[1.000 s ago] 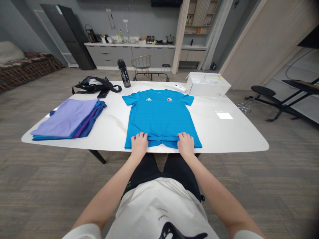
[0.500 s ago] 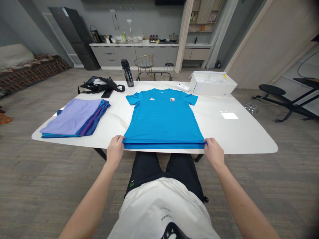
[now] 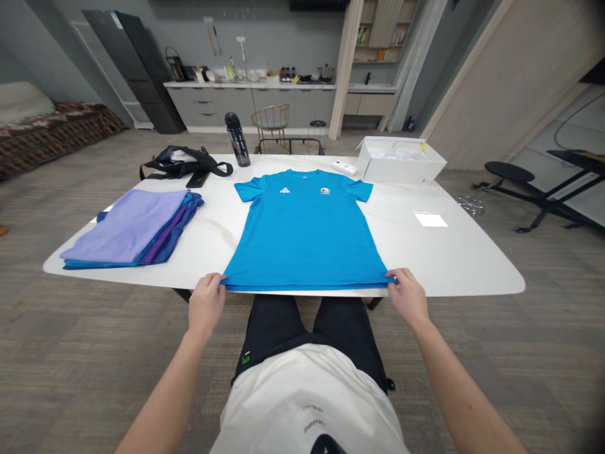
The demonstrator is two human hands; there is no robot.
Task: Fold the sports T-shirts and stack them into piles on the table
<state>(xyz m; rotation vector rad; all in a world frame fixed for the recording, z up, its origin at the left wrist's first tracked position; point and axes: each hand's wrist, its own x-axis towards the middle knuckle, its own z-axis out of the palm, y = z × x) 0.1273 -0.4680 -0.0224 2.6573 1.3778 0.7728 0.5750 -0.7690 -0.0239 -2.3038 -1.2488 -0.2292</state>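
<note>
A blue T-shirt (image 3: 307,233) lies flat, front side up, on the white table (image 3: 449,258), its collar toward the far side and its hem along the near edge. My left hand (image 3: 207,302) pinches the hem's left corner. At the right corner of the hem, my right hand (image 3: 407,296) is closed on the fabric between thumb and fingers. The hem is pulled straight between both hands, with a thin strip of the lower layer showing beneath it. To the left sits a stack of folded clothes (image 3: 127,224), lilac on top with blue and purple below.
A black bag (image 3: 182,162) and a phone (image 3: 197,180) lie at the back left, beside a dark bottle (image 3: 237,140). A white box (image 3: 401,161) stands at the back right, near a small white device (image 3: 345,168). Beyond the table is a chair (image 3: 271,120).
Both hands have drawn the upper hem nearer to me, so it now almost covers the lower layer. My left hand has also shifted outward to the left, widening the hem.
</note>
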